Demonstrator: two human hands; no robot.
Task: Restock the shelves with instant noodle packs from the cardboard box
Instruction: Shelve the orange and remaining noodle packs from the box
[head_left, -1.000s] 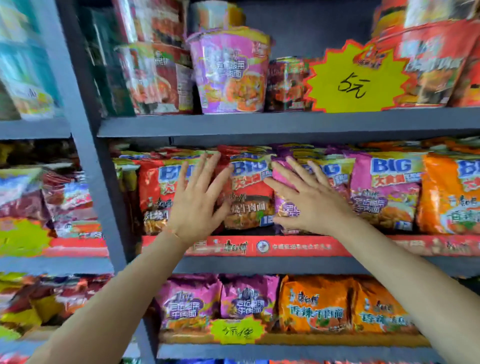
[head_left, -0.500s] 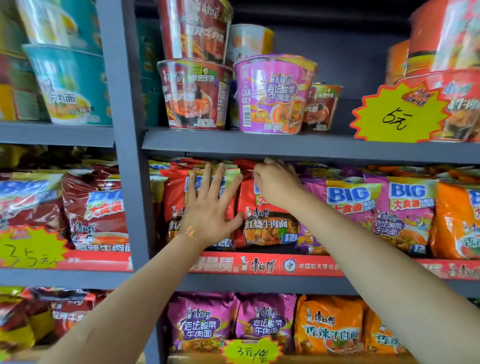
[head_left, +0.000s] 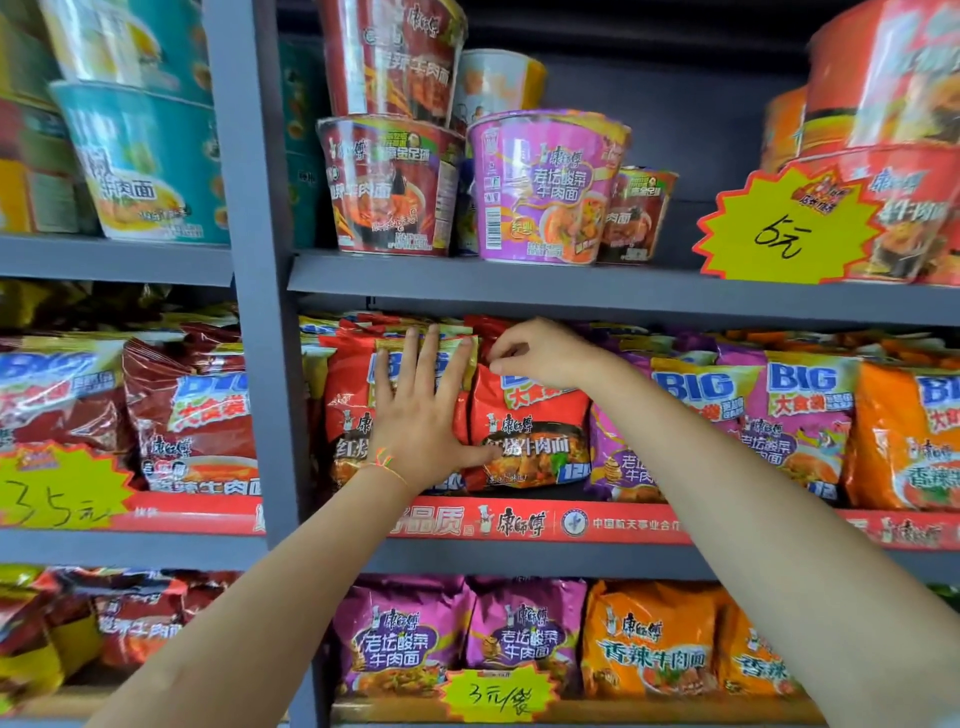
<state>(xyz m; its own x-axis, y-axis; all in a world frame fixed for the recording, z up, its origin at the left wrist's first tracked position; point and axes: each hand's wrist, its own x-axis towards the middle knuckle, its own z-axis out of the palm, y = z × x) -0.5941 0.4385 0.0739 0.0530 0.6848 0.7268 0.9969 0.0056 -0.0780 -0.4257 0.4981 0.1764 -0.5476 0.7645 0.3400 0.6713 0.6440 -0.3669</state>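
I held my left hand (head_left: 423, 415) flat, fingers straight, against one red noodle pack (head_left: 358, 410) at frame centre; my right hand (head_left: 540, 351) pinched the neighbouring pack (head_left: 530, 441) top. The middle shelf (head_left: 519, 561) looked nearly full. The cardboard box was out of view.

A single wide-angle view from a camera worn on the person's head. It faces straight into a grey store shelf unit (head_left: 260, 270) at close range, about level with the middle shelf (head_left: 519, 558), and tilts slightly upward. Both forearms reach forward from the bottom edge. Straight lines bow near the frame edges.
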